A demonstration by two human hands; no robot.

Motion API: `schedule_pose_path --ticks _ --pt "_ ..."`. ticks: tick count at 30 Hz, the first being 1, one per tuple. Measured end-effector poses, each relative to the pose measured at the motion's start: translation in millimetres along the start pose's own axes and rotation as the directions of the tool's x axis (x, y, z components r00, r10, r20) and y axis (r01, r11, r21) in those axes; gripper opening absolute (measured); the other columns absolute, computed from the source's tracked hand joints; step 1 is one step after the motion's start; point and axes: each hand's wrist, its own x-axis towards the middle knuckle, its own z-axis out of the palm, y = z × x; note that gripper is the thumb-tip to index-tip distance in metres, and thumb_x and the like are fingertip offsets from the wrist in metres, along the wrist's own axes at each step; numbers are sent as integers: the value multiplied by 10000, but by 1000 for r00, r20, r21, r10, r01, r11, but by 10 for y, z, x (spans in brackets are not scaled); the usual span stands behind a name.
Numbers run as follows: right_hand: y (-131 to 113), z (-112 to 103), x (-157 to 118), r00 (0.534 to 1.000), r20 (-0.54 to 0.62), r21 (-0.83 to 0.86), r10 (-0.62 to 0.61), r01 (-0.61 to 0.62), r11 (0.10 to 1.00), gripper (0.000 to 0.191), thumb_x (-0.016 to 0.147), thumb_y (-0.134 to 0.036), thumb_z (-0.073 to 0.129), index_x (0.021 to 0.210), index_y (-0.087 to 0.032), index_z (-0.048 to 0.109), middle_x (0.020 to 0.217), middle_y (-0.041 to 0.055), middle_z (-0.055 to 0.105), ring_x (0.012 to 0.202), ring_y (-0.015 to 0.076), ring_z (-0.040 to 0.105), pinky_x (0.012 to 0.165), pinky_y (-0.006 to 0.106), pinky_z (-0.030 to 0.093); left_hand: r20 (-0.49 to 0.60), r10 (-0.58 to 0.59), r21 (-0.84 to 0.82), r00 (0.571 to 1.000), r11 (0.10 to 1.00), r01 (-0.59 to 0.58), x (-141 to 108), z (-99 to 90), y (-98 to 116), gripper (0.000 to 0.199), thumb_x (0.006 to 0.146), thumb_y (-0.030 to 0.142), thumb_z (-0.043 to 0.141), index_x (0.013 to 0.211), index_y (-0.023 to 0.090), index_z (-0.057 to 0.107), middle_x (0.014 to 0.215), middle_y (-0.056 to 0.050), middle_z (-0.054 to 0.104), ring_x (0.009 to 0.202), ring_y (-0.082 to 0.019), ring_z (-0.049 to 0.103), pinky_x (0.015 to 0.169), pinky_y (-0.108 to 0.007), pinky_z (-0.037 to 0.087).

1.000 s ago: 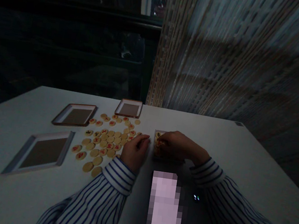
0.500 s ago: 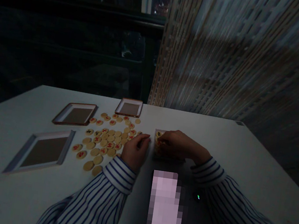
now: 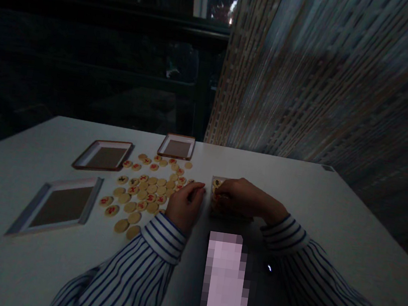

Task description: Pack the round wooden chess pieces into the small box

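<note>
Many round wooden pieces (image 3: pixel 151 188), some with red or black characters, lie scattered on the white table (image 3: pixel 318 204). My left hand (image 3: pixel 185 205) rests at their right edge with its fingers curled; what it holds, if anything, is hidden. Over a small box (image 3: pixel 211 207) of similar pieces, my right hand (image 3: pixel 238 196) reaches in from the right. Its fingers are bent down and pressed together among the pieces, and its fingertips are hidden. One piece with a black mark (image 3: pixel 217 182) shows at the box's back left corner.
Three shallow trays or lids stand left and behind the pieces: one pale (image 3: pixel 62 206), one brown-rimmed (image 3: pixel 105 156), another brown-rimmed (image 3: pixel 177 147). A dark object with a small light (image 3: pixel 269 268) is near the front. A string curtain (image 3: pixel 274 82) hangs beyond the table.
</note>
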Motion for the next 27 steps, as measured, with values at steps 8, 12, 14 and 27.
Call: schedule_pose_path --ticks 8,12,14,27 --pt "-22 -13 -12 1000 -6 24 -1 1 1000 207 832 -259 445 782 -173 626 807 41 646 689 133 546 611 239 345 11 0 30 1000 1000 0 -3 -3 -4 229 746 311 543 894 178 655 785 -55 677 721 -170 615 684 -280 464" --pt "-23 -17 -9 1000 -10 12 -6 6 1000 176 814 -231 458 802 -175 624 832 44 647 711 139 551 616 241 350 14 -1 30 1000 1000 1 -2 -4 3 226 743 313 546 888 179 656 776 -52 674 705 -166 612 673 -278 463" --pt "-16 -10 -3 1000 -8 8 5 -5 1000 171 806 -226 465 805 -175 628 833 47 647 712 141 552 619 244 351 10 4 21 1000 1000 -4 0 -4 2 214 737 307 554 876 183 659 766 -49 673 703 -166 612 674 -276 463" --pt "-19 -5 3 999 18 29 26 -27 999 216 824 -264 444 822 -169 639 837 55 652 708 141 550 606 234 339 35 44 121 998 992 -48 -1 -5 0 228 769 291 512 901 154 638 797 -58 676 728 -159 619 674 -278 486"
